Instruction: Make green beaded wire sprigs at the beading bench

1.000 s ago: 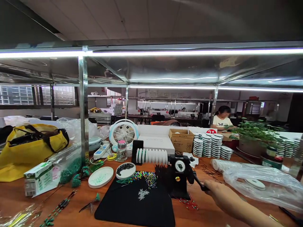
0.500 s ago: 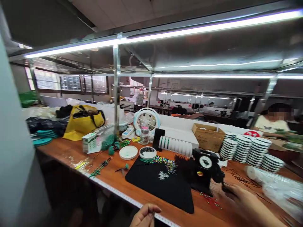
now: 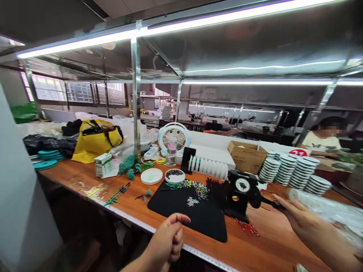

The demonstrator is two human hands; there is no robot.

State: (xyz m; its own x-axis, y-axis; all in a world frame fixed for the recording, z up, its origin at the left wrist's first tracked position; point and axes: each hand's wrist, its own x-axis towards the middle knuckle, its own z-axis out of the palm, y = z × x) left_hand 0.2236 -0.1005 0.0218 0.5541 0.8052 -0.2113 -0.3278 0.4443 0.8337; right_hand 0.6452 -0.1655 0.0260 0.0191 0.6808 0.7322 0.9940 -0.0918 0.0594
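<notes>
My right hand is closed round the dark crank handle on the right side of a black machine with a white dial. Near the table's front edge, my left hand is curled, its thumb along the bent fingers; anything inside it is hidden. Beyond it lies a black mat bearing multicoloured beads and a cluster of small silvery pieces. A row of white spools stands behind the mat. Red strands with small green pieces lie before the machine.
Two white dishes, a small fan and a yellow bag are further back. Stacked spools, a cardboard box and clear plastic occupy the right. Another person sits beyond.
My left hand has risen further into view, now with its curled fingers and forearm showing. The crank handle and my right hand have moved up relative to the machine. The camera view has shifted slightly.
</notes>
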